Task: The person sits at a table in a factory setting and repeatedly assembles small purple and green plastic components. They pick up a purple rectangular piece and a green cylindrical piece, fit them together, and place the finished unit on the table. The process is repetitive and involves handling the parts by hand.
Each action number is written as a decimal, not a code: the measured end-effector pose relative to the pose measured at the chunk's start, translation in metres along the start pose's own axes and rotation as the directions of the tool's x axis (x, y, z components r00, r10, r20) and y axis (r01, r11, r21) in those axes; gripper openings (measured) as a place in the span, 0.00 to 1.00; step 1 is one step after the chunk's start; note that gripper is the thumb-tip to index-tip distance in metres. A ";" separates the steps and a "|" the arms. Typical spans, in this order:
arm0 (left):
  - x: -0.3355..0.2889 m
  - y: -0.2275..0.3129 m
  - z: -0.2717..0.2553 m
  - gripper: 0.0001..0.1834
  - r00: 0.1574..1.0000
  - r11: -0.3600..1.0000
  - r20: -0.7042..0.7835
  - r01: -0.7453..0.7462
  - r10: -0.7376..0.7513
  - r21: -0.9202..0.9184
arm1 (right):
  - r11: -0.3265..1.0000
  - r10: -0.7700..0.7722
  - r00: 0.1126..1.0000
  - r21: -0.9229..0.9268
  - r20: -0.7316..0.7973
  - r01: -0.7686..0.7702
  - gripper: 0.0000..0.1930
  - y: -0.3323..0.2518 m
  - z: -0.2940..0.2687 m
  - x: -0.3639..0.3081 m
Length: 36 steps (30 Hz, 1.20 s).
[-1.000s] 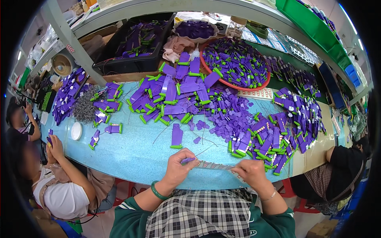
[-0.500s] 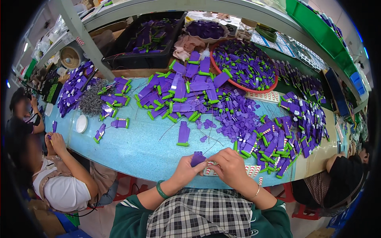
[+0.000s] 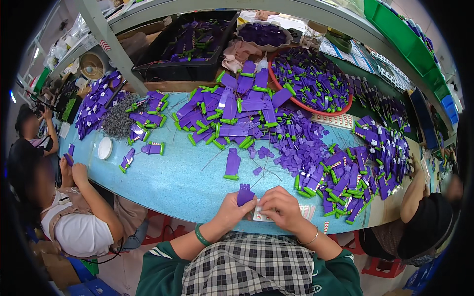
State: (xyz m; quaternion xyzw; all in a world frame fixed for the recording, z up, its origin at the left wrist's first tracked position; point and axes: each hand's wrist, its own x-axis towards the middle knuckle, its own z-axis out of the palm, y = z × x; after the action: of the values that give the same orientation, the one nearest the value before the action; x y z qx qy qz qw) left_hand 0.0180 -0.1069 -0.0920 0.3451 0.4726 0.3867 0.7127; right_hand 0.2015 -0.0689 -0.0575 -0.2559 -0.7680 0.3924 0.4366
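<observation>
My left hand [image 3: 230, 212] is closed around a flat purple plastic piece [image 3: 244, 194], its notched end pointing up between thumb and fingers. Close beside it, my right hand [image 3: 282, 209] is pinched, fingertips low over a sheet of red-and-white striped stickers [image 3: 307, 212]. Whatever those fingertips hold is too small to make out. The sheet lies on the blue table partly under my right hand. Just beyond my hands rests a purple piece with a green end [image 3: 232, 164], near a thin dark wire.
A heap of purple-and-green pieces [image 3: 227, 111] and small purple chips [image 3: 296, 148] spreads ahead; more pile up at right. Behind stand a red round basket [image 3: 347, 106] and black bin [image 3: 148, 74]. A white dish [image 3: 104, 148] sits left. Co-workers sit on both sides.
My right fingertips have dropped closer to the sticker sheet, while the left hand keeps the purple piece, now more upright. The co-worker at right has raised an arm toward the pile.
</observation>
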 end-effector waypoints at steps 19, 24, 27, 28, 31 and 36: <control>0.007 0.041 0.018 0.06 0.988 0.987 0.049 -0.150 0.147 0.054 | 0.881 0.444 0.810 0.352 -0.382 -0.317 0.09 -0.014 -0.008 0.010; 0.003 0.042 0.022 0.13 0.985 0.987 0.079 -0.158 0.154 0.038 | 0.885 0.440 0.891 0.222 -0.111 -0.409 0.06 -0.005 -0.008 -0.001; 0.004 0.042 0.023 0.18 0.989 0.981 0.074 -0.115 0.127 -0.156 | 0.848 0.485 0.858 0.330 -0.168 -0.415 0.05 -0.005 -0.003 -0.001; 0.005 0.039 0.021 0.19 0.991 0.964 0.081 -0.082 0.105 -0.252 | 0.820 0.522 0.841 0.353 -0.139 -0.451 0.05 -0.003 -0.002 -0.002; 0.006 0.033 0.020 0.19 0.980 0.931 0.176 -0.019 0.089 -0.365 | 0.815 0.539 0.834 0.320 -0.115 -0.482 0.05 0.003 0.001 -0.005; 0.005 0.030 0.020 0.21 0.969 0.893 0.229 0.023 0.091 -0.450 | 0.788 0.577 0.809 0.335 -0.109 -0.517 0.05 0.002 0.004 -0.006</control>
State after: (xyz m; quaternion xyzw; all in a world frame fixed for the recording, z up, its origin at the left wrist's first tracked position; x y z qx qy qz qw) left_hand 0.0315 -0.0917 -0.0621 0.2241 0.2730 0.4524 0.8189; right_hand 0.2010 -0.0731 -0.0633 -0.4405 -0.5449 0.5819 0.4128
